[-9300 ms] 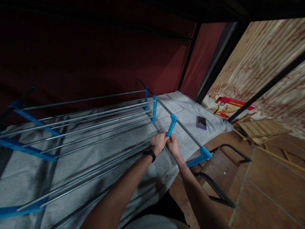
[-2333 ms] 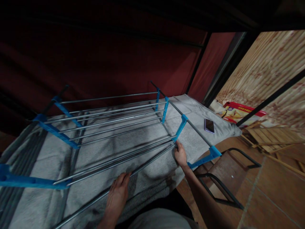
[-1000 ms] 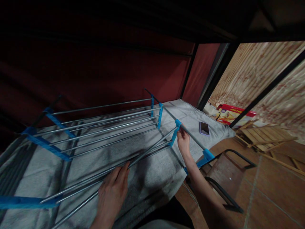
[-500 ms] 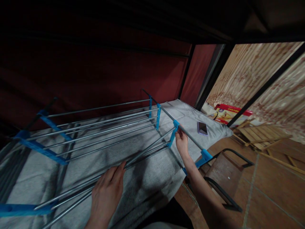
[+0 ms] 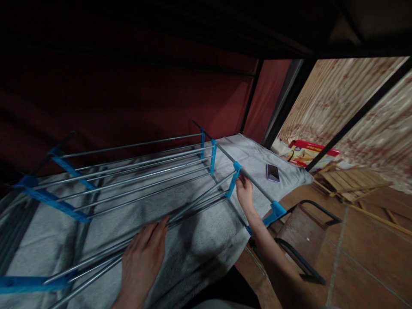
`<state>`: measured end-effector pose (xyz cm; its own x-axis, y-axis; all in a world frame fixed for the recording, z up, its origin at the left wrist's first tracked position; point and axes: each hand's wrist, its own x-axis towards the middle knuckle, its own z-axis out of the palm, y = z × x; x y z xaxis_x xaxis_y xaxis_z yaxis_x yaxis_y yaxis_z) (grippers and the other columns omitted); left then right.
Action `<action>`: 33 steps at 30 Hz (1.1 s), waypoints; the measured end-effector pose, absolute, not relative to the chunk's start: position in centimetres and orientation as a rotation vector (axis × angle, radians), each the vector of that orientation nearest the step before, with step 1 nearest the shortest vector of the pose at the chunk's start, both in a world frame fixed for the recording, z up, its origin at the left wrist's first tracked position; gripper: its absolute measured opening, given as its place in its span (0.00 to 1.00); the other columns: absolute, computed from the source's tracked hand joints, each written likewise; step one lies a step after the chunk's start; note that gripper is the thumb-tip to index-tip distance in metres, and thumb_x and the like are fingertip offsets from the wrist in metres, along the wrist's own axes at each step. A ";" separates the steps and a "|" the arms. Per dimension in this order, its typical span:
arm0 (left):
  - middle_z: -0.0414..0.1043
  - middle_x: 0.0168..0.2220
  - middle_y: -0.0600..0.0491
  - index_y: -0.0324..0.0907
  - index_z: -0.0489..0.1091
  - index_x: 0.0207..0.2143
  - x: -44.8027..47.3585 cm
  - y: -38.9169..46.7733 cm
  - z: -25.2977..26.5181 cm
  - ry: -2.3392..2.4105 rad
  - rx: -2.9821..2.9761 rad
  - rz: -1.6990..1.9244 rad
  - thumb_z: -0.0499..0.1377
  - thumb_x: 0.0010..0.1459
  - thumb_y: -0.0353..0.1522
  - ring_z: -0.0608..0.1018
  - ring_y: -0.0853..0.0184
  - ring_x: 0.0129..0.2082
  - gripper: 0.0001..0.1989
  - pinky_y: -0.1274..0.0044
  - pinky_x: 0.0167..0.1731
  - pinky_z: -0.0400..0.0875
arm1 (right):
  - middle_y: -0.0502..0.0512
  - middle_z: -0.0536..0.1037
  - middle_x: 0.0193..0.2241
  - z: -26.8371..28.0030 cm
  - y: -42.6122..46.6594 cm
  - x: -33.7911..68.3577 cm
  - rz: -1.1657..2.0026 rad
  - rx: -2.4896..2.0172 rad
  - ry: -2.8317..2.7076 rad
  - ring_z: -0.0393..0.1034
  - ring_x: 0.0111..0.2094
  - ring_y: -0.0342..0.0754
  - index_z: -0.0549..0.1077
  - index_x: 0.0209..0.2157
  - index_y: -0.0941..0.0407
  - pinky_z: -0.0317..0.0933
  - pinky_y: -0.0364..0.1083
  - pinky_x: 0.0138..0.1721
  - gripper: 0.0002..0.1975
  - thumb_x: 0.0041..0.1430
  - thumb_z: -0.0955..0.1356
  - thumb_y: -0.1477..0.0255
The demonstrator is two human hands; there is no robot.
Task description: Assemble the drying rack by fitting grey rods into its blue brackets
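Note:
A rack of metal tubes (image 5: 144, 172) with blue plastic brackets lies across a grey cloth. My left hand (image 5: 144, 253) is closed over a loose-angled metal tube (image 5: 206, 195) at the near side, its fingertips curled out of sight beneath. That tube runs up to a blue bracket (image 5: 232, 184) on the right-hand side tube (image 5: 257, 185). At this bracket my right hand (image 5: 245, 193) is closed, fingers pinched against its edge where the tube end meets it. On the left, another blue bracket (image 5: 35, 283) has several tube ends near it.
A phone (image 5: 273, 172) lies on the grey cloth (image 5: 225, 229) to the right. Beyond are a metal-framed stool (image 5: 302, 231), a wooden slatted piece (image 5: 354, 182) on the tiled floor and a red-yellow box (image 5: 305, 152). Dark metal posts (image 5: 289, 103) frame the bed-like surface.
The view has shifted very slightly. Both hands keep the same places on the rack, and the angled tube stays at the right bracket.

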<state>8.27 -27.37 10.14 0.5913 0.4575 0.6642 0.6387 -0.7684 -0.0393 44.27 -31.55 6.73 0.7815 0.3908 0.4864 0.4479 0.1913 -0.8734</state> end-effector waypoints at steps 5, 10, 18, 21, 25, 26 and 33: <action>0.79 0.39 0.50 0.39 0.74 0.56 8.2 -27.2 10.8 -0.855 -2.519 -0.989 0.55 0.72 0.30 0.79 0.63 0.35 0.14 0.72 0.40 0.70 | 0.61 0.79 0.56 6.8 -31.6 44.1 -0.023 -1.413 -0.716 0.74 0.56 0.59 0.76 0.58 0.56 0.65 0.62 0.63 0.25 0.63 0.66 0.62; 0.79 0.39 0.50 0.39 0.74 0.55 8.3 -27.1 11.4 -0.851 -2.531 -1.000 0.55 0.72 0.30 0.78 0.63 0.35 0.14 0.72 0.39 0.69 | 0.62 0.79 0.56 6.8 -31.7 44.1 -0.025 -1.422 -0.728 0.74 0.56 0.58 0.76 0.58 0.57 0.64 0.61 0.63 0.25 0.63 0.66 0.62; 0.78 0.37 0.50 0.38 0.73 0.57 8.5 -27.0 11.8 -0.809 -2.498 -0.959 0.57 0.70 0.28 0.77 0.62 0.34 0.15 0.71 0.39 0.68 | 0.62 0.80 0.55 6.8 -31.7 44.1 -0.032 -1.428 -0.730 0.74 0.55 0.58 0.76 0.58 0.57 0.65 0.60 0.63 0.25 0.63 0.65 0.63; 0.78 0.37 0.50 0.38 0.73 0.56 8.4 -27.1 11.8 -0.805 -2.495 -0.957 0.57 0.70 0.28 0.78 0.62 0.33 0.14 0.70 0.39 0.68 | 0.61 0.80 0.55 6.7 -31.8 44.1 -0.015 -1.425 -0.737 0.74 0.56 0.57 0.76 0.57 0.56 0.64 0.60 0.63 0.24 0.62 0.66 0.63; 0.78 0.38 0.50 0.38 0.73 0.57 8.2 -27.1 11.7 -0.808 -2.502 -0.958 0.57 0.70 0.28 0.78 0.62 0.34 0.15 0.71 0.39 0.68 | 0.61 0.80 0.55 6.7 -31.7 44.2 -0.001 -1.425 -0.723 0.74 0.55 0.58 0.77 0.57 0.56 0.65 0.60 0.62 0.24 0.62 0.66 0.64; 0.78 0.38 0.50 0.38 0.73 0.57 8.2 -27.0 11.7 -0.808 -2.504 -0.960 0.57 0.70 0.28 0.78 0.62 0.34 0.15 0.71 0.39 0.68 | 0.62 0.80 0.55 6.7 -31.7 44.2 -0.001 -1.425 -0.719 0.74 0.55 0.58 0.77 0.56 0.56 0.65 0.60 0.62 0.24 0.62 0.66 0.64; 0.78 0.38 0.50 0.39 0.73 0.57 8.3 -27.0 11.6 -0.808 -2.523 -0.941 0.55 0.71 0.28 0.78 0.62 0.34 0.15 0.71 0.39 0.69 | 0.59 0.81 0.53 6.7 -31.7 44.3 -0.027 -1.432 -0.746 0.74 0.54 0.57 0.77 0.57 0.55 0.65 0.59 0.62 0.24 0.62 0.65 0.64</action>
